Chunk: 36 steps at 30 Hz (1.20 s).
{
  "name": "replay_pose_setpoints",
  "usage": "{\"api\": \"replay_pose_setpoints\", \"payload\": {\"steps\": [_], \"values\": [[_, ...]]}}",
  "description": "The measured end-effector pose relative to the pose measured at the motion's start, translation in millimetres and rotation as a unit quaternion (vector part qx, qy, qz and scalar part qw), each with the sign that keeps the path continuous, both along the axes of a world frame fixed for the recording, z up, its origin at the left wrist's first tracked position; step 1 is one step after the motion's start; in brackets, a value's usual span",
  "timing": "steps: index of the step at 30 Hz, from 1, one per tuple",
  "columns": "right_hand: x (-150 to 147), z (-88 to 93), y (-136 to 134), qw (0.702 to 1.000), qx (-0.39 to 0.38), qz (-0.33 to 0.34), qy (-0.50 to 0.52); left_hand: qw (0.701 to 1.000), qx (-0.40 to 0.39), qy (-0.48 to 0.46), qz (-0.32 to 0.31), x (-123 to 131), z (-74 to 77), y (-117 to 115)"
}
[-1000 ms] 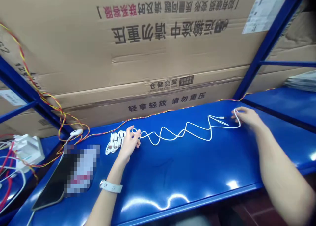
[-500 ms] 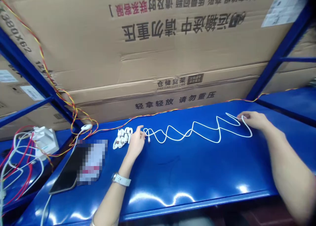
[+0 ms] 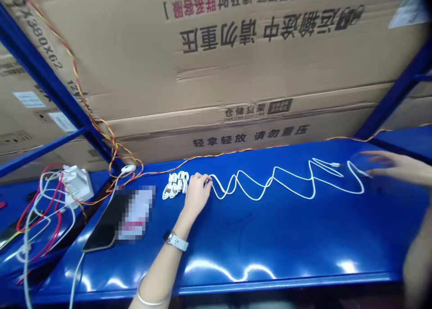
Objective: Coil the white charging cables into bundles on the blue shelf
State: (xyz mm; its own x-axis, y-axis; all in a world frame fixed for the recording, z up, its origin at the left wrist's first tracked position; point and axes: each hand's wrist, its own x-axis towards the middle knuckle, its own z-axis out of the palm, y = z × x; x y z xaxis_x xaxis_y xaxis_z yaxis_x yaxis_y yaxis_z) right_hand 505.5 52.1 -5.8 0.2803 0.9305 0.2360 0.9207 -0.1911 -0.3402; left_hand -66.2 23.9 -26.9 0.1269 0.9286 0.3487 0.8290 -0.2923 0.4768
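A long white cable [image 3: 258, 198] lies in wavy, crossing loops on the blue shelf [image 3: 270, 237]. My left hand [image 3: 198, 189], with a watch on its wrist, is closed on the cable's left end, its fingers pinched together. Just left of it sit several bundled white cables [image 3: 175, 185], bound with dark ties. At the right end of the cable is my right hand [image 3: 386, 165], blurred, its fingers spread beside the last loop and a plug end. I see nothing held in it.
A phone [image 3: 104, 225] and a blurred-out packet [image 3: 138, 212] lie at the left. Beyond the blue post are a white charger [image 3: 77, 185] and tangled red and white cables. A large cardboard box [image 3: 236, 84] stands behind, with a red-yellow wire [image 3: 216, 155] along its base.
The view has shifted left. My right hand has let go of the cable's right end and opened. My left hand has closed on the left end.
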Motion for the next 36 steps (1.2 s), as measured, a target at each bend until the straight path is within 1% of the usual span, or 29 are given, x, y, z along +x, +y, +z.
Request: {"api": "replay_pose_setpoints", "payload": {"steps": [1, 2, 3, 5, 7, 8, 10, 11, 13, 14, 16, 18, 19, 21, 24, 26, 28, 30, 33, 35, 36], "values": [[3.8, 0.8, 1.6, 1.000, -0.003, -0.019, 0.004, 1.000, 0.004, 0.006, 0.013, -2.0, 0.5, 0.4], [4.4, 2.8, 3.1, 0.999, 0.011, -0.042, 0.003, 0.999, 0.007, 0.012, 0.029, -5.1, 1.8, 0.7], [1.1, 6.0, 4.3, 0.997, 0.046, -0.065, -0.001, 0.999, 0.013, 0.019, 0.049, -9.2, 3.8, 0.8], [-17.8, 16.1, 4.2, 0.983, 0.161, -0.091, -0.017, 0.994, 0.035, 0.042, 0.096, -19.1, 9.7, 0.0], [-50.4, 28.6, 0.9, 0.969, 0.235, -0.069, -0.013, 0.984, 0.061, 0.078, 0.146, -29.0, 16.0, -1.9], [-69.9, 34.7, -1.3, 0.961, 0.268, -0.062, -0.002, 0.979, 0.059, 0.099, 0.168, -33.2, 18.5, -2.9], [-111.4, 44.9, -5.8, 0.953, 0.301, -0.028, 0.034, 0.971, 0.019, 0.142, 0.194, -39.2, 21.3, -4.2], [-132.4, 48.6, -8.1, 0.949, 0.310, 0.001, 0.058, 0.967, -0.009, 0.159, 0.199, -40.8, 21.6, -4.4], [-173.8, 53.5, -12.8, 0.935, 0.314, 0.083, 0.144, 0.962, -0.046, 0.182, 0.197, -41.8, 21.1, -4.2], [-194.4, 54.8, -15.6, 0.929, 0.303, 0.123, 0.173, 0.961, -0.050, 0.189, 0.194, -41.3, 20.7, -3.9], [-235.2, 56.0, -22.4, 0.923, 0.278, 0.180, 0.195, 0.960, -0.046, 0.197, 0.193, -39.4, 20.7, -3.7], [-274.5, 55.0, -29.9, 0.907, 0.220, 0.283, 0.220, 0.958, -0.046, 0.201, 0.198, -37.0, 21.5, -4.4], [-293.0, 53.6, -33.5, 0.902, 0.176, 0.323, 0.225, 0.957, -0.048, 0.201, 0.203, -36.0, 22.0, -5.0], [-326.1, 49.0, -39.5, 0.875, 0.092, 0.391, 0.268, 0.955, -0.049, 0.200, 0.215, -34.4, 22.8, -6.3], [-363.2, 39.2, -44.9, 0.837, 0.000, 0.444, 0.319, 0.951, -0.040, 0.198, 0.234, -33.5, 22.9, -7.1], [-379.1, 32.8, -47.4, 0.826, -0.030, 0.455, 0.332, 0.955, -0.032, 0.187, 0.227, -33.6, 22.5, -6.2], [-388.9, 27.0, -49.8, 0.817, -0.050, 0.454, 0.352, 0.964, -0.026, 0.178, 0.197, -33.7, 21.9, -4.2], [-393.7, 21.4, -52.0, 0.800, -0.084, 0.440, 0.400, 0.974, -0.015, 0.174, 0.144, -33.4, 20.8, -1.5], [-394.1, 12.8, -53.7, 0.771, -0.154, 0.389, 0.480, 0.988, 0.000, 0.145, 0.051, -32.8, 18.0, 2.0], [-391.6, 7.9, -53.4, 0.761, -0.173, 0.363, 0.509, 0.994, -0.003, 0.111, 0.015, -33.0, 16.1, 3.1], [-390.1, 6.0, -52.9, 0.757, -0.173, 0.358, 0.518, 0.995, -0.009, 0.098, 0.009, -33.4, 15.5, 3.3]]}}
